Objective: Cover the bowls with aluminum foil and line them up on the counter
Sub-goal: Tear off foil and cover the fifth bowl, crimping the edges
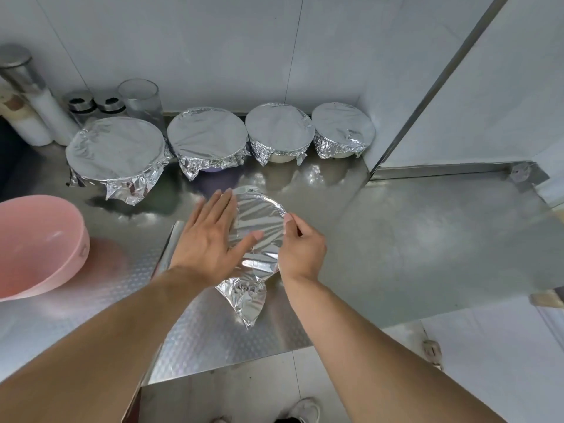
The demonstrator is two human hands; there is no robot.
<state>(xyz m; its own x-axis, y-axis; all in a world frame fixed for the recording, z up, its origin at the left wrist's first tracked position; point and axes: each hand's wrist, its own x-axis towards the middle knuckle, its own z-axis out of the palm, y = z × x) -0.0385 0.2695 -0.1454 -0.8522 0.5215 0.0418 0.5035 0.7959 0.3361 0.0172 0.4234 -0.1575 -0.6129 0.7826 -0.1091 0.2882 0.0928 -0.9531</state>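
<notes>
Stainless-steel desk (427, 239) set into a white-tiled corner, its near section covered with an embossed metal sheet. Along the back wall stands a row of four foil-covered bowls, from the largest foil-wrapped bowl (117, 151) at the left, through a second foil-wrapped bowl (207, 137) and a third foil-wrapped bowl (279, 129), to the smallest foil-wrapped bowl (343, 128) at the right; they sit close together, already in line. In front of the row, apart from it, is the fifth bowl under its crinkled aluminum foil sheet (259, 221), the item now being worked. The left hand (210, 236) lies flat on the foil top, fingers straight and slightly spread, apparently to hold the sheet taut and keep the bowl from shifting. The right hand (300, 244) is at the right rim, thumb and fingers curled and pinching the foil edge, probably to crimp it down over the lip. A loose flap of foil (247, 297) juts out toward the viewer, not yet folded under, so the wrap appears unfinished. To the left, near the desk's edge, rests a pink plastic basin (39, 245); behind the largest bowl stand metal-capped shakers (91, 103), a clear glass tumbler (140, 97) and a tall canister. The space at the row's right end is tight against the wall corner, which may hinder placing the fifth bowl there.
</notes>
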